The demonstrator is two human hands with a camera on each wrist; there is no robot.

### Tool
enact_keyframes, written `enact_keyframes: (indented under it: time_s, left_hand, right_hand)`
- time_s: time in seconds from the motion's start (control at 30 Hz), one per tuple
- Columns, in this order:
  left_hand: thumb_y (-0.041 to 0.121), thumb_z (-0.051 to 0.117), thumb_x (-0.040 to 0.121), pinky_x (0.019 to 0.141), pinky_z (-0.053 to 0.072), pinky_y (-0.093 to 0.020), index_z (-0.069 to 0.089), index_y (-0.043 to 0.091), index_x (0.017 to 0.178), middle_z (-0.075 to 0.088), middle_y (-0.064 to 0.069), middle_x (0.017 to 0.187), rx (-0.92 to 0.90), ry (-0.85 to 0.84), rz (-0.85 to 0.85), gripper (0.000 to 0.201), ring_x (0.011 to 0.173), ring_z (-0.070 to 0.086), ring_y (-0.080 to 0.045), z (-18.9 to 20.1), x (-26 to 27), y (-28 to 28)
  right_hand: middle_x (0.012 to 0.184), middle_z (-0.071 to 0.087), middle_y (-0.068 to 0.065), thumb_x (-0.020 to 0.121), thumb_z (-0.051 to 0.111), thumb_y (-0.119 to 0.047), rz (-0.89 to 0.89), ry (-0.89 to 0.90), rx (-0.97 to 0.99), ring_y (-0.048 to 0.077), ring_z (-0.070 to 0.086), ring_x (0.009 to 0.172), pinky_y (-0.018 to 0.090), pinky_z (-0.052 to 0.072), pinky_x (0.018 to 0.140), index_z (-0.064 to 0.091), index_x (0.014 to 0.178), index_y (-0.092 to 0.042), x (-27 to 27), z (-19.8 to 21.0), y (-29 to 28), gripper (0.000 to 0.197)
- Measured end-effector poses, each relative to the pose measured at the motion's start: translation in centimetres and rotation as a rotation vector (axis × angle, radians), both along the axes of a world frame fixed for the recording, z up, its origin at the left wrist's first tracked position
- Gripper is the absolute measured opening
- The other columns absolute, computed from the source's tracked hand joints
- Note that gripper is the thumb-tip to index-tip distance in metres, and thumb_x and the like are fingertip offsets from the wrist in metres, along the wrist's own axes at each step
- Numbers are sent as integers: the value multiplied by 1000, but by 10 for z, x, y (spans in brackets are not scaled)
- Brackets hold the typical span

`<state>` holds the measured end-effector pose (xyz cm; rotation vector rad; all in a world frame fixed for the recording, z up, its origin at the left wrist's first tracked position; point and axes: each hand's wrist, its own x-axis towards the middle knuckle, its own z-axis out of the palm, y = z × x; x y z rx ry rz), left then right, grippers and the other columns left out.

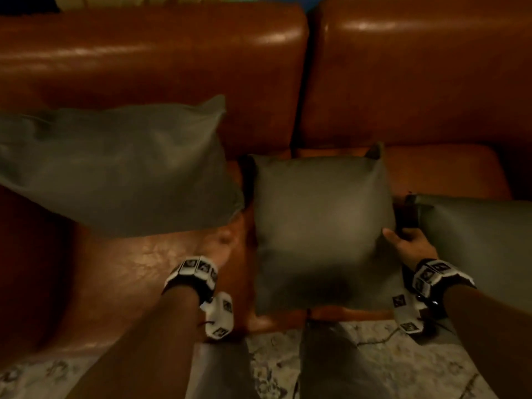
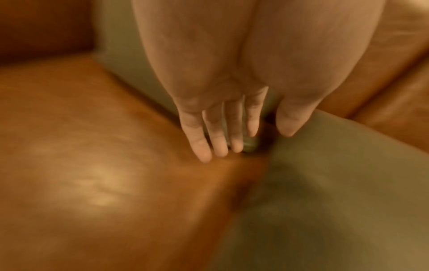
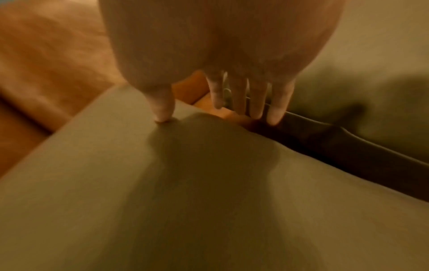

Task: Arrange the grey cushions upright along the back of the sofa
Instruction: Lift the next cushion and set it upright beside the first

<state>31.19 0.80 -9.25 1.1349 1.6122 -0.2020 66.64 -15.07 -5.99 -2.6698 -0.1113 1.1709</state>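
A: Where are the hands?

B: The right hand (image 1: 410, 244) rests its thumb on the right edge of the middle grey cushion (image 1: 322, 226), fingers straight and reaching down beside it. The left hand (image 2: 223, 117) is relaxed, fingers straight, at that cushion's left edge, just above the brown leather sofa (image 1: 149, 53) seat.

A: And the cushions?

B: The middle one lies flat on the seat. A left cushion (image 1: 115, 168) leans against the backrest; a right cushion (image 1: 478, 234) lies flat nearby.

A: How will it handle?

B: Likely light, soft and smooth-covered. Grip both side edges, squeezing inward.
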Motion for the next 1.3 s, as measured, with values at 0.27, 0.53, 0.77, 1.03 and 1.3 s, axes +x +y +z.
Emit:
enact_keyframes:
  time_s: [0.27, 0.53, 0.77, 1.03, 1.3]
  left_hand:
    - [91, 60, 46, 115, 38, -47, 40, 33, 144, 48, 0, 150, -67, -50, 240, 115, 134, 50, -29, -67, 112, -9]
    - [52, 63, 83, 119, 29, -47, 29, 31, 150, 33, -7, 158, 307, 42, 11, 78, 144, 33, -32, 1, 174, -15]
    - [63, 49, 88, 121, 20, -47, 22, 11, 153, 26, -15, 161, 37, 257, 583, 88, 146, 29, -38, -17, 123, -111]
    - [49, 55, 91, 112, 33, -38, 47, 19, 142, 54, -10, 145, 148, 31, 554, 59, 135, 48, -34, -6, 127, -81]
    - [86, 73, 36, 109, 44, -47, 56, 40, 129, 64, 5, 134, -4, -117, 513, 105, 121, 61, -27, -106, 88, -38]
  right_hand:
    - [147, 50, 14, 77, 58, -72, -75, 271, 101, 39, 50, 131, 46, 38, 112, 39, 146, -26, 26, -55, -29, 85]
    - [138, 57, 16, 85, 62, -56, 475, 421, 70, 36, 55, 126, 51, 39, 112, 44, 140, -14, 4, -58, -113, 71]
    - [122, 66, 18, 89, 62, -44, 591, -95, 309, 35, 59, 116, 35, 43, 98, 62, 116, -12, 71, 13, 30, 41]
    - [145, 48, 25, 84, 42, -72, 455, 189, -27, 45, 50, 129, 47, 40, 109, 27, 147, -17, 47, -25, -22, 84]
    - [131, 64, 7, 41, 67, -90, -24, 286, 160, 34, 63, 113, 50, 47, 104, 52, 133, -23, 102, -90, -36, 115]
